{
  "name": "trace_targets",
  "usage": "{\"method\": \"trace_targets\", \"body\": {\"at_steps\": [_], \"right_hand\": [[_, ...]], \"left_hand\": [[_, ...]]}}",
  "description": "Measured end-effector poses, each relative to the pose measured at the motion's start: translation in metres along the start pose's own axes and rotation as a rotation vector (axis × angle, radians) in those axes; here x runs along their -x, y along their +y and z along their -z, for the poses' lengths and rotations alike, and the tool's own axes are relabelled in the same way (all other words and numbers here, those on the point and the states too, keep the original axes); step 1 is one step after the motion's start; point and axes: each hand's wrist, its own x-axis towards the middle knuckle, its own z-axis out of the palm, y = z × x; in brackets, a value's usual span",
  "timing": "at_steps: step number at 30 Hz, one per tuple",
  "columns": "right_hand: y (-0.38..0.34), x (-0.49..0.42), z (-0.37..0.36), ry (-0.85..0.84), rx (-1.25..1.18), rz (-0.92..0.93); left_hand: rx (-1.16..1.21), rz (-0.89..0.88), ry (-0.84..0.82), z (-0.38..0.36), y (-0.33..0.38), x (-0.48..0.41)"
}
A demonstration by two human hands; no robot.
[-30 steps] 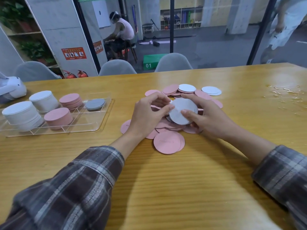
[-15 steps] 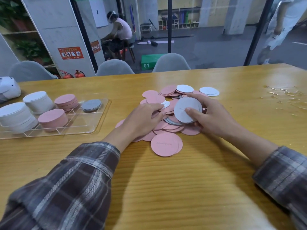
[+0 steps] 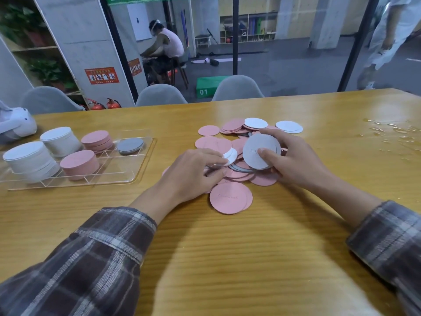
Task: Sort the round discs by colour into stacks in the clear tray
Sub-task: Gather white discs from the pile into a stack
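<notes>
While left hand (image 3: 193,174) palm-down, right hand (image 3: 296,163) around pale discs (image 3: 251,157).

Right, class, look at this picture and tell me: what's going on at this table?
A person is sorting discs. Their right hand holds a few white discs above the loose pile, mostly pink, on the table. The left hand reaches into the pile, fingertips at another white disc; whether it grips it is unclear. The clear tray to the left already has white stacks, pink stacks and a short grey stack.
</notes>
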Motion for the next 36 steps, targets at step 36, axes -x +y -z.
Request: {"method": "trace_targets", "body": {"at_steps": [36], "right_hand": [[-0.002, 0.003, -0.008, -0.012, -0.035, 0.081]], "left_hand": [[0.154, 0.205, 0.077, 0.003, 0.001, -0.004]]}}
